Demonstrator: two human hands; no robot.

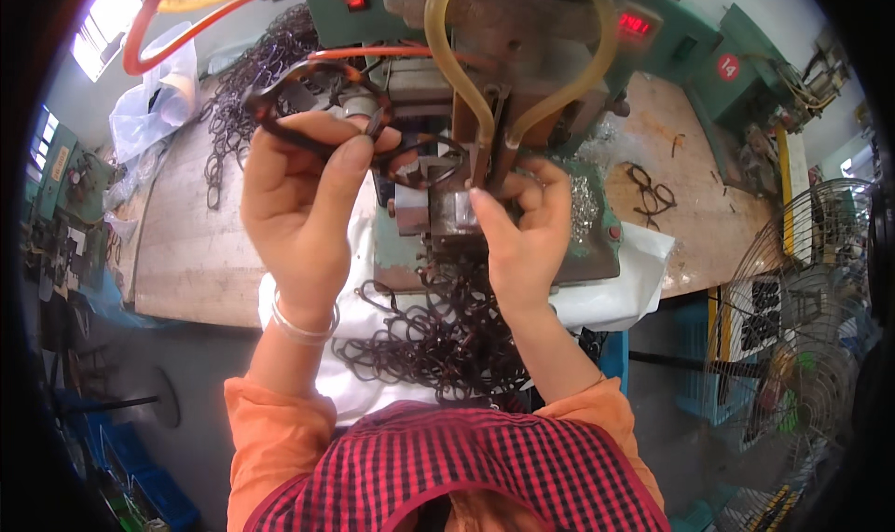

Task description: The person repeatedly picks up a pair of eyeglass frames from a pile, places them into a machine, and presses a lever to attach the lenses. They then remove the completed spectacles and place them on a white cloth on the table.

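Observation:
My left hand (303, 196) is closed, thumb against fingers, on a dark brown eyeglass frame (265, 114). One rim of it reaches right, to the metal fixture (410, 207) of a green machine. My right hand (524, 238) is at the right side of this fixture, fingers curled and thumb tip touching near the upright metal tool (480, 159). Whatever its fingertips pinch is too small or hidden to tell. Below the fixture, many dark eyeglass frames (438, 336) lie heaped on white cloth (350, 383) in front of me.
Amber hoses (601, 56) loop down to the tool. Another heap of dark frames (284, 42) is at the far left of the wooden table (177, 252), beside a clear plastic bag (154, 117). Loose frames (650, 192) lie right. A wire-caged fan (802, 345) stands at the right.

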